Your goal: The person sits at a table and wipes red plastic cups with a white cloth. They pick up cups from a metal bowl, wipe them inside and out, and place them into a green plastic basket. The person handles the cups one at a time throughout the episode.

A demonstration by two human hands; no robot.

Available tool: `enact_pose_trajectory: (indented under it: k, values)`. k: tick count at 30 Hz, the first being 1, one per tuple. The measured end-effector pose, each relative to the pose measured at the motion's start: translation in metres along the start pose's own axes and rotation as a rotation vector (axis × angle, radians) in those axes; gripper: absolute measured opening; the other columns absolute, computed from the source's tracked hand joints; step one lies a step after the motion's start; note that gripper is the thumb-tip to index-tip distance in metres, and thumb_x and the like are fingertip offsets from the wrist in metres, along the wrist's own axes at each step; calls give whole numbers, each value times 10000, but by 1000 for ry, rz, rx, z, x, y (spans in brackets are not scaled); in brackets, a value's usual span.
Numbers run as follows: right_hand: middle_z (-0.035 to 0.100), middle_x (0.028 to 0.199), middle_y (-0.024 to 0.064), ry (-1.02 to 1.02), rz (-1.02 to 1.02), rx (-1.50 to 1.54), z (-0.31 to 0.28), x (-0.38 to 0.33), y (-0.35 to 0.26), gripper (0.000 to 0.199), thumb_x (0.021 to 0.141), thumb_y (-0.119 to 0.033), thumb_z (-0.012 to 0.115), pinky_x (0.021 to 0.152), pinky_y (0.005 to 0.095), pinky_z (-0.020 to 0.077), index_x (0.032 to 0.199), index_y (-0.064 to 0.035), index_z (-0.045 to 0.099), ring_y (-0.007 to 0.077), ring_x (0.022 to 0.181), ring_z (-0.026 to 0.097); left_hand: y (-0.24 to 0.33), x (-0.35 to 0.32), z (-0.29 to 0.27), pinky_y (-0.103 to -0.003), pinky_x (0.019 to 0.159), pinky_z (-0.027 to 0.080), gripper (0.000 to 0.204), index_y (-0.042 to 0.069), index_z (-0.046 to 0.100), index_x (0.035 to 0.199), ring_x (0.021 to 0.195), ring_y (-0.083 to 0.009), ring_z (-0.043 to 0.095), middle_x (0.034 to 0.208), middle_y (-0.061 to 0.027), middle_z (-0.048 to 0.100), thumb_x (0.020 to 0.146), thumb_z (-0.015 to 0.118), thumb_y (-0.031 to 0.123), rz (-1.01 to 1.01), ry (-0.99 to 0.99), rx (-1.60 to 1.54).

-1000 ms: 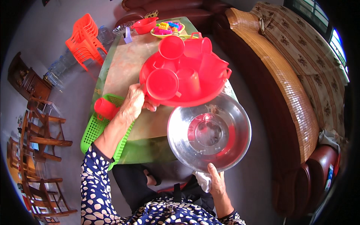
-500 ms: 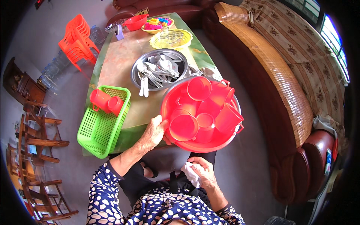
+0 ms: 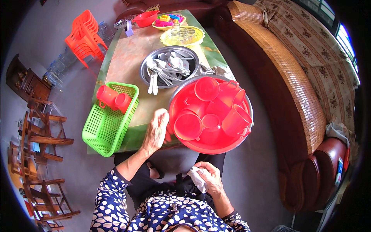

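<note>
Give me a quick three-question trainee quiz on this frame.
1. True or false: the left hand touches the rim of the red basin of cups.
2. What does the right hand hold? A) spoon B) white cloth C) cup
3. How many red cups lie in the green basket?

Key: 1 true; 2 B; 3 two.

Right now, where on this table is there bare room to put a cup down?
Bare tabletop lies left of the spoon bowl, beyond the green basket. The near right is crowded: red basin of cups, left hand at its rim.
</note>
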State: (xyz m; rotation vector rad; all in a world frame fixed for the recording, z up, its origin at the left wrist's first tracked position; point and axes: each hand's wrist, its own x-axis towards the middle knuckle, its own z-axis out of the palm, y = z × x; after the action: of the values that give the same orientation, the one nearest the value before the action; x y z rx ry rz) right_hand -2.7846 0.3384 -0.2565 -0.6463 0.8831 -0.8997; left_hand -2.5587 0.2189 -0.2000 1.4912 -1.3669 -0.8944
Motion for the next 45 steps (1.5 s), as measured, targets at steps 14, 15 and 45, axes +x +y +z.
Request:
enact_pose_trajectory:
  k: [14,15,45]
  values:
    - [636,881,63,-18,14,-40,0,8,3,326,822,-213,673,708,227,465,1041,15,590,106,777,586,51,-4,5,-406,627,520,337,2,564,1142,701,-362,646,847,-228,652,806,558,-12,505,131,521]
    - [637,882,63,-20,22,-43,1,8,3,326,822,-213,671,711,229,465,1042,15,591,107,781,587,57,-3,0,-398,655,524,423,3,543,1200,758,-364,650,944,-233,647,783,533,-61,511,121,527]
    - [638,969,132,0,-610,-130,23,-12,-53,284,870,-106,584,827,316,490,1102,53,545,209,907,621,36,10,23,-229,365,362,255,61,560,1030,453,-103,501,663,-28,558,931,549,295,-32,97,-826]
